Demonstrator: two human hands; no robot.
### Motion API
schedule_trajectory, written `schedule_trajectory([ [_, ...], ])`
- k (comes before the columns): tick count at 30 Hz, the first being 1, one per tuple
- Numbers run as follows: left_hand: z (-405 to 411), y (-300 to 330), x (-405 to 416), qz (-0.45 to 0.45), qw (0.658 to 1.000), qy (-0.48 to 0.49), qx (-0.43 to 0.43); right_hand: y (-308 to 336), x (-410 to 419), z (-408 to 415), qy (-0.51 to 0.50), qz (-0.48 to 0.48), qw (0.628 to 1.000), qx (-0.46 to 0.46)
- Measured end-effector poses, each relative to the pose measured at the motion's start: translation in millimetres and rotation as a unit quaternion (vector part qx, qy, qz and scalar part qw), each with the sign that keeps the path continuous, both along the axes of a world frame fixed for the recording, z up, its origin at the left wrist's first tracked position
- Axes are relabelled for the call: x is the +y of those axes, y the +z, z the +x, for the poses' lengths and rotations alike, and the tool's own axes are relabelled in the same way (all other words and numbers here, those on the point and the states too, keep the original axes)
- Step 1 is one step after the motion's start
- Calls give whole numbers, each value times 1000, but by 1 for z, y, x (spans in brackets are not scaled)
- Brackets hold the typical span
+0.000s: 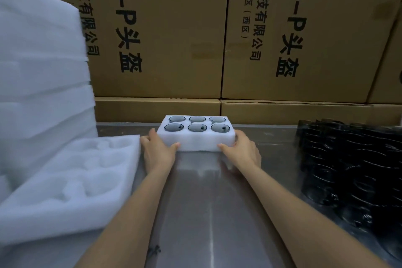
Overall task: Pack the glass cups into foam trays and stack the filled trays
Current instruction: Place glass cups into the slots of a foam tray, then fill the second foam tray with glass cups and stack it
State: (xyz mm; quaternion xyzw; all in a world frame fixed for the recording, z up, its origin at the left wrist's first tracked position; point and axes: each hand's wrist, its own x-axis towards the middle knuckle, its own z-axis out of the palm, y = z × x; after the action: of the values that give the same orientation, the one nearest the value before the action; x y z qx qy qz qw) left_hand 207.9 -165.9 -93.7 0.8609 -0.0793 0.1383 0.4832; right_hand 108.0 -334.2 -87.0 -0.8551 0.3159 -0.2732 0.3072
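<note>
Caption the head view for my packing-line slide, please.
Both hands, left and right, hold a filled six-cup foam tray on the steel table.

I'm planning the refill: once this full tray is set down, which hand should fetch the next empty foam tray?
Probably the left hand: the empty foam tray lies right beside it, while the right hand is across the filled tray.

White foam tray point(195, 143), smoky grey cups point(197, 127), brown black-lettered cartons point(165, 35).
</note>
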Motion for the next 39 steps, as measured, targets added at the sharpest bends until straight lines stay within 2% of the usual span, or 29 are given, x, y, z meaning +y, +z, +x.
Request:
schedule_trajectory([
  [6,6,-2,-3,46,999,-26,-4,1,-2,4,60,17,997,35],
  [9,6,-4,-3,105,992,-63,7,1,-2,3,89,13,994,58],
  [14,4,-4,-4,160,982,-99,18,-4,-5,9,127,-26,983,130],
  [16,1,-5,-5,173,979,-104,3,-5,-3,8,119,-30,982,145],
  [18,-7,-6,-7,197,973,-115,-33,-5,2,4,114,-76,977,162],
  [21,-24,-6,-10,254,954,-115,-108,-6,15,-7,110,-193,964,148],
  [25,-53,-1,6,373,910,-30,-180,-4,28,-33,79,-210,963,149],
  [31,-108,8,59,532,833,77,-132,-2,60,-108,84,-228,961,132],
  [35,-128,14,110,558,810,134,-119,-1,82,-165,106,-230,960,117],
  [39,-168,14,127,563,802,90,-179,0,100,-213,119,-209,965,107],
])
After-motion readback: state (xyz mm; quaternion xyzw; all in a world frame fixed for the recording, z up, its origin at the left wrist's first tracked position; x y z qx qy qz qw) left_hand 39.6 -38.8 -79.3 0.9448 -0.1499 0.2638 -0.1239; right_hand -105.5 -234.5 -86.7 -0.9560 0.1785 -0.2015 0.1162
